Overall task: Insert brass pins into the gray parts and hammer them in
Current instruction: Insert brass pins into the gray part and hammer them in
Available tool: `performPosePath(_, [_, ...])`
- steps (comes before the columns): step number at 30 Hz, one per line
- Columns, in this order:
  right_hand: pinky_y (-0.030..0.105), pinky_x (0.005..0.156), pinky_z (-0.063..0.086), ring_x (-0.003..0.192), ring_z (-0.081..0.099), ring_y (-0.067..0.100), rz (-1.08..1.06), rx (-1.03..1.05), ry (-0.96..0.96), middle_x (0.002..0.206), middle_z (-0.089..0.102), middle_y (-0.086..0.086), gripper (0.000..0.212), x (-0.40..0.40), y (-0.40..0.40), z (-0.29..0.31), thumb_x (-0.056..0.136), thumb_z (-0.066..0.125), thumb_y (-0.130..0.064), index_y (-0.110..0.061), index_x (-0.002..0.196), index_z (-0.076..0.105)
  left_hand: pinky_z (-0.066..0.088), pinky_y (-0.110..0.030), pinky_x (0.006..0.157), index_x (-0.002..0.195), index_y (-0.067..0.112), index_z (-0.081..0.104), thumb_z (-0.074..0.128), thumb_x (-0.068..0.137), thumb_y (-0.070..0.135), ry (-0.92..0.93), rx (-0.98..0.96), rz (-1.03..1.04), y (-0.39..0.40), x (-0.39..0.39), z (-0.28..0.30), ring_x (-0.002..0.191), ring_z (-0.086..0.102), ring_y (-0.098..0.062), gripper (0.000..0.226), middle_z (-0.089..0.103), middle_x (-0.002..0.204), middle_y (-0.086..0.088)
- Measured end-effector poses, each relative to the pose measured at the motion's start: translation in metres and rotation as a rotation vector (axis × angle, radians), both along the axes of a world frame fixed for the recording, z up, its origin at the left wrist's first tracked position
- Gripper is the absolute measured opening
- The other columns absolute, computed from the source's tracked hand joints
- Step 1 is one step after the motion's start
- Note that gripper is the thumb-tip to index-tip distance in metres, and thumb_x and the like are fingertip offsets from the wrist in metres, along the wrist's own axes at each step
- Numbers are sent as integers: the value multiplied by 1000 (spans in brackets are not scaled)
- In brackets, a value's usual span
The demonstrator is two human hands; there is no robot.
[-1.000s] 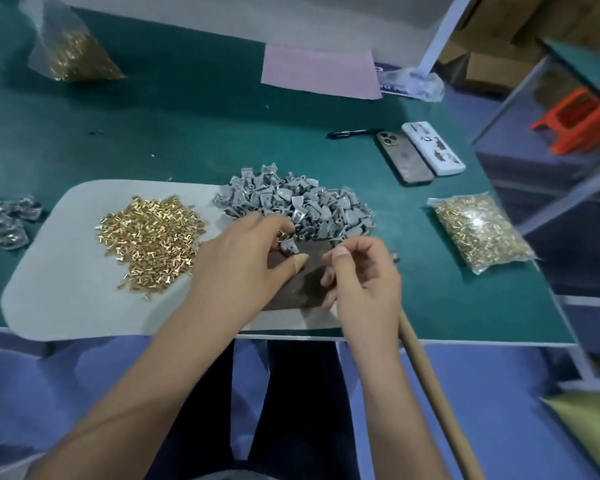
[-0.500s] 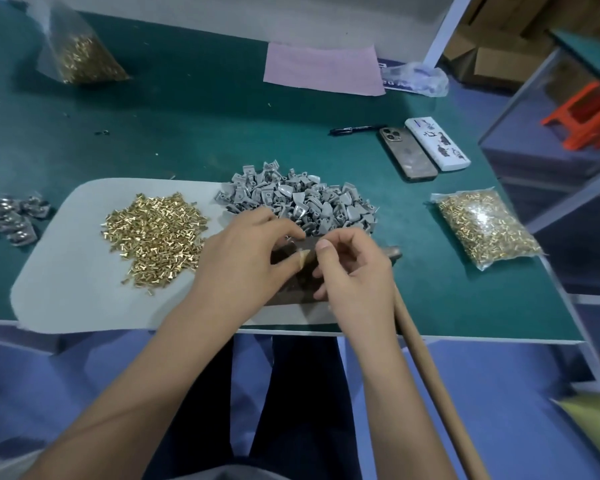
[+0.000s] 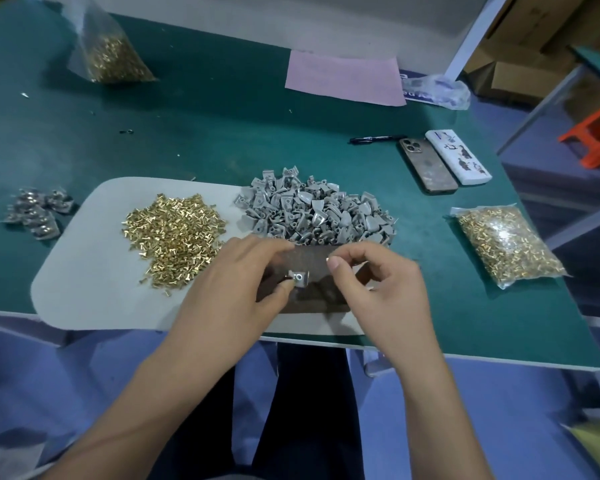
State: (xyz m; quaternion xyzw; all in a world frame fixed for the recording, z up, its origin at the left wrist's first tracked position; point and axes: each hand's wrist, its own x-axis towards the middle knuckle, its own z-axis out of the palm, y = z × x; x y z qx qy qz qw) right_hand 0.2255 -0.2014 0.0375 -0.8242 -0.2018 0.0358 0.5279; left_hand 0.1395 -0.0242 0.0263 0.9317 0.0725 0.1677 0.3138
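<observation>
Green covers the desk point(image 3: 201, 133), and on its near half lies a pale gray mat point(image 3: 94, 271) that carries the work. At the mat's twelve o'clock sits the heap of gray parts point(image 3: 312, 209); at its nine o'clock spreads the loose pile of brass pins point(image 3: 174, 233). A sealed bag of pins point(image 3: 506, 244) lies at three o'clock on the desk, another bag point(image 3: 111, 53) at eleven o'clock, and a small cluster of silvery pieces point(image 3: 35, 213) at nine o'clock. Two phones point(image 3: 444, 164) rest at about one o'clock.

At the mat's near edge is a dark brown block point(image 3: 312, 271), and both hands meet over it. A second ago the left hand point(image 3: 229, 289) held a part high beside the heap; now it has come down and pinches a single gray part point(image 3: 300, 278) on the block, holes facing up. The right hand point(image 3: 378, 285), which was tight against the left, has drawn slightly apart toward three o'clock, its thumb and forefinger pressed together as if on a pin; the pin itself is too small to see. The wooden handle seen under the right wrist half a second ago is out of sight now.

My reading: the part is seated for loading, the pin is about to go in, and hammering comes after.
</observation>
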Motion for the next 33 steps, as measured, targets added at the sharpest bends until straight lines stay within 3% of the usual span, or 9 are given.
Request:
performPosePath(3, [28, 67, 50, 73, 62, 14, 113, -113, -108, 81, 68, -8, 15, -3, 7, 5, 85, 73, -9, -24, 82, 72, 51, -40, 82, 106, 25, 72, 76, 84, 25, -1, -6, -19, 1, 2, 1, 97, 53, -12, 23, 62, 96, 13])
performPosePath(6, [13, 61, 41, 69, 59, 10, 154, -205, -150, 75, 62, -10, 14, -6, 15, 11, 81, 76, -9, -22, 79, 73, 50, -40, 78, 97, 26, 70, 73, 84, 25, 16, 60, -24, 1, 5, 1, 96, 50, -13, 13, 61, 92, 13])
performPosePath(8, [10, 59, 38, 67, 56, 6, 140, -278, -165, 72, 60, -12, 11, -7, 18, 14, 81, 77, -11, -22, 79, 73, 49, -36, 76, 95, 27, 70, 73, 84, 26, 8, 81, -10, 1, 6, 0, 95, 49, -12, 12, 60, 90, 14])
performPosePath(14, [26, 63, 45, 69, 51, 8, 129, -423, -202, 75, 58, -11, 5, -8, 24, 16, 83, 75, -19, -23, 82, 74, 43, -25, 69, 93, 31, 73, 75, 82, 30, -13, 12, 50, 1, 6, -4, 95, 44, -5, 11, 58, 89, 18])
performPosePath(22, [40, 69, 50, 70, 53, 10, 155, -455, -220, 75, 59, -9, 5, -7, 29, 18, 84, 73, -18, -23, 84, 74, 47, -34, 73, 93, 35, 77, 78, 82, 35, 16, -97, 61, 6, 8, -7, 96, 45, -7, 12, 62, 88, 20])
performPosePath(28, [38, 70, 48, 79, 52, 9, 222, -589, -329, 77, 54, -11, 9, -8, 28, 24, 92, 66, -25, -25, 89, 74, 45, -31, 70, 89, 43, 76, 78, 79, 45, 34, -111, 102, 8, 8, -6, 94, 46, -3, 10, 61, 86, 26])
performPosePath(33, [26, 62, 33, 90, 56, 11, 232, -699, -454, 88, 59, -7, 17, -12, 29, 27, 98, 57, -31, -24, 92, 71, 48, -35, 71, 90, 42, 77, 79, 79, 42, 36, -86, 113, 7, 9, -5, 92, 47, -5, 11, 62, 85, 25])
